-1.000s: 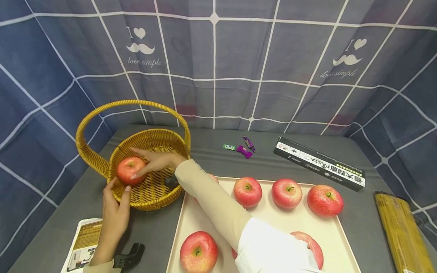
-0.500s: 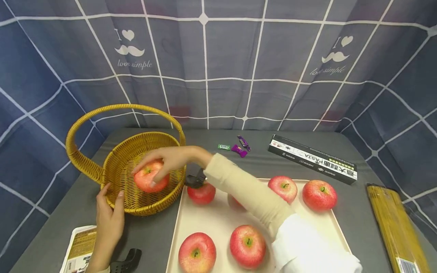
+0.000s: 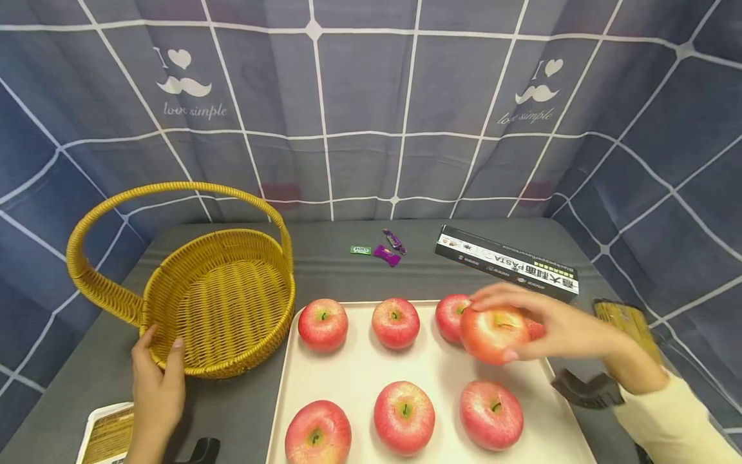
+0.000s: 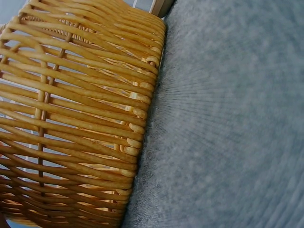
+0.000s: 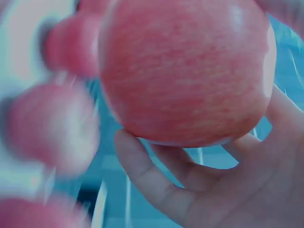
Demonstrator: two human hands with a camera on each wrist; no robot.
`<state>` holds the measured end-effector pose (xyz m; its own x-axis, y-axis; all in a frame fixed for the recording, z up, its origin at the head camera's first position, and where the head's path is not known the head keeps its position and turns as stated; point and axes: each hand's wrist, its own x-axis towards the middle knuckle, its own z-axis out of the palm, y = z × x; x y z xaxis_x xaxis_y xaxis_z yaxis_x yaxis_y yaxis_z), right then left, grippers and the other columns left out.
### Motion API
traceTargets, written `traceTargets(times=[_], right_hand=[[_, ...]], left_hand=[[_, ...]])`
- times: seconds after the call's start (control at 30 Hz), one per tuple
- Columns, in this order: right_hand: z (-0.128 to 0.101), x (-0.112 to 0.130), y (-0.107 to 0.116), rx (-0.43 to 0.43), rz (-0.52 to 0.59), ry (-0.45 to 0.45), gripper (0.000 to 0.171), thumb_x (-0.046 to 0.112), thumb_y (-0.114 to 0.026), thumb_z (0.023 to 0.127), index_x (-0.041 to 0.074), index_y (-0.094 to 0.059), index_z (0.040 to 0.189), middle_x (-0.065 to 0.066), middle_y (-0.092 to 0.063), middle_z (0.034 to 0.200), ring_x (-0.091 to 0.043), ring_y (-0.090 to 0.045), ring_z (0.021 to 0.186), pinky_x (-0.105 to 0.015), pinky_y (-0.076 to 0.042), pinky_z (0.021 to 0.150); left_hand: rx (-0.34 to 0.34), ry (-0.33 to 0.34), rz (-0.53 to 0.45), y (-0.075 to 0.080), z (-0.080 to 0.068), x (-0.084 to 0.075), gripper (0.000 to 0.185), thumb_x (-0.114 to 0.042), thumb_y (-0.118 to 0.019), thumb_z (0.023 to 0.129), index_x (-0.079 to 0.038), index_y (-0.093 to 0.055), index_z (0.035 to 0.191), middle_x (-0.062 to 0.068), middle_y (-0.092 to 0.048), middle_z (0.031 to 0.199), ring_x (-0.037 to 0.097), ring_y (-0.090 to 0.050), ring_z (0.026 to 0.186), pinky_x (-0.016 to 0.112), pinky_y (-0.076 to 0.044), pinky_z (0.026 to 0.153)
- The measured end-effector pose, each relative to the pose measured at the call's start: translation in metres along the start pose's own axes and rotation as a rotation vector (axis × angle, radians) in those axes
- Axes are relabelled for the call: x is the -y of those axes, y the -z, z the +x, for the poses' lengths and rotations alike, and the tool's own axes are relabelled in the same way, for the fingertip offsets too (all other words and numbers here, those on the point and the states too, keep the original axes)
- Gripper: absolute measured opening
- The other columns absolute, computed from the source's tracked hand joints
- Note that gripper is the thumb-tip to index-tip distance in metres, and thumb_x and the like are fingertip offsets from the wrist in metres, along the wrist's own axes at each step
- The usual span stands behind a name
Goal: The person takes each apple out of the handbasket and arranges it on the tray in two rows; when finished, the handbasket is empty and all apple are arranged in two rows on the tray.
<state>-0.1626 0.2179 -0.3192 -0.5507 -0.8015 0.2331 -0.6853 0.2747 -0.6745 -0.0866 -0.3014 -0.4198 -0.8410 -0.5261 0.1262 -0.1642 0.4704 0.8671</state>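
Note:
My right hand holds a red apple above the right part of a cream tray. In the right wrist view the fingers curl round the apple. Several other red apples stand on the tray in two rows, one of them a front apple; the held apple partly hides those at the back right. At the left, my left hand grips the near rim of a yellow wicker basket, which has nothing in it. The left wrist view shows the basket's woven side close up.
Wrapped candies lie behind the tray. A black pasta box lies at the back right, and a yellow pack is partly behind the right arm. A flat packet lies by the left forearm. A patterned curtain encloses the table.
My right hand has lifted the apple out of the basket and carried it rightward over the tray. The left hand stays at the basket rim. The head view has turned somewhat right.

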Motion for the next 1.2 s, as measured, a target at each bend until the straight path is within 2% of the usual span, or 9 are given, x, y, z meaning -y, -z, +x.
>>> traceTargets(times=[0.1, 0.2, 0.3, 0.4, 0.57, 0.73, 0.8, 0.97, 1.2], right_hand=[[-0.057, -0.010, -0.011, -0.112, 0.024, -0.044, 0.067, -0.006, -0.072, 0.065, -0.002, -0.046, 0.127, -0.015, -0.043, 0.132, -0.011, -0.037, 0.125, -0.011, -0.036, 0.092], [-0.099, -0.019, -0.029, -0.180, 0.033, -0.183, 0.068, -0.008, -0.070, 0.066, -0.002, -0.044, 0.129, -0.009, -0.045, 0.132, -0.004, -0.035, 0.125, -0.007, -0.032, 0.092], [-0.126, -0.025, -0.047, -0.210, 0.053, -0.313, 0.068, -0.008, -0.067, 0.071, -0.001, -0.039, 0.133, 0.002, -0.044, 0.133, 0.006, -0.035, 0.122, -0.007, -0.034, 0.089], [-0.142, -0.027, -0.060, -0.224, 0.027, -0.352, 0.069, -0.009, -0.065, 0.073, 0.000, -0.036, 0.135, 0.009, -0.042, 0.134, 0.012, -0.033, 0.121, -0.008, -0.037, 0.086], [-0.145, -0.025, -0.072, -0.238, -0.061, -0.287, 0.072, -0.010, -0.065, 0.071, -0.005, -0.032, 0.135, 0.010, -0.037, 0.136, 0.011, -0.034, 0.120, -0.007, -0.037, 0.084], [-0.139, -0.021, -0.077, -0.227, -0.112, -0.261, 0.077, -0.006, -0.068, 0.070, -0.006, -0.029, 0.136, 0.011, -0.030, 0.138, 0.010, -0.027, 0.124, -0.002, -0.023, 0.094], [-0.139, -0.019, -0.078, -0.231, -0.135, -0.274, 0.078, -0.004, -0.069, 0.069, -0.004, -0.029, 0.136, 0.011, -0.030, 0.138, 0.010, -0.025, 0.124, -0.001, -0.019, 0.094], [-0.140, -0.016, -0.070, -0.267, -0.143, -0.377, 0.081, -0.004, -0.065, 0.074, 0.002, -0.021, 0.142, 0.018, -0.028, 0.140, 0.017, -0.031, 0.118, -0.006, -0.034, 0.085], [-0.109, 0.011, -0.018, -0.465, -0.253, -0.304, 0.072, -0.017, -0.053, 0.077, -0.001, -0.023, 0.141, 0.006, -0.031, 0.144, 0.007, -0.031, 0.126, -0.002, -0.027, 0.091]], left_hand=[[-0.002, -0.006, 0.003, 0.001, 0.000, 0.000, 0.058, -0.028, -0.034, 0.095, -0.011, -0.009, 0.144, 0.024, -0.005, 0.149, 0.045, -0.005, 0.136, 0.064, -0.009, 0.103], [-0.017, -0.012, -0.003, 0.000, 0.000, 0.001, 0.058, -0.027, -0.036, 0.095, -0.011, -0.011, 0.144, 0.024, -0.008, 0.149, 0.042, -0.006, 0.137, 0.062, -0.009, 0.105], [-0.033, -0.012, -0.013, 0.000, 0.000, 0.003, 0.057, -0.026, -0.036, 0.094, -0.010, -0.012, 0.144, 0.024, -0.010, 0.148, 0.041, -0.007, 0.137, 0.060, -0.009, 0.106], [-0.040, -0.014, -0.019, -0.001, -0.001, 0.004, 0.057, -0.026, -0.037, 0.094, -0.010, -0.013, 0.143, 0.026, -0.013, 0.147, 0.041, -0.008, 0.137, 0.059, -0.009, 0.107], [-0.061, -0.013, -0.023, -0.001, -0.001, 0.004, 0.056, -0.026, -0.038, 0.094, -0.010, -0.016, 0.143, 0.025, -0.016, 0.146, 0.039, -0.010, 0.137, 0.057, -0.010, 0.108], [-0.088, -0.003, -0.012, 0.002, -0.004, 0.002, 0.057, -0.025, -0.040, 0.093, -0.009, -0.018, 0.143, 0.024, -0.018, 0.146, 0.039, -0.014, 0.136, 0.055, -0.012, 0.108], [-0.112, 0.013, 0.024, 0.004, -0.005, -0.001, 0.057, -0.026, -0.042, 0.093, -0.010, -0.018, 0.142, 0.023, -0.023, 0.144, 0.039, -0.025, 0.130, 0.049, -0.024, 0.104], [-0.227, 0.021, 0.074, 0.023, -0.009, -0.021, 0.054, -0.026, -0.044, 0.093, -0.021, -0.021, 0.141, 0.013, -0.030, 0.139, 0.025, -0.036, 0.121, 0.029, -0.033, 0.097], [-0.417, -0.251, 0.029, 0.063, -0.004, -0.087, 0.050, -0.018, -0.047, 0.091, -0.022, -0.028, 0.137, -0.003, -0.036, 0.139, 0.002, -0.035, 0.123, 0.020, -0.024, 0.108]])
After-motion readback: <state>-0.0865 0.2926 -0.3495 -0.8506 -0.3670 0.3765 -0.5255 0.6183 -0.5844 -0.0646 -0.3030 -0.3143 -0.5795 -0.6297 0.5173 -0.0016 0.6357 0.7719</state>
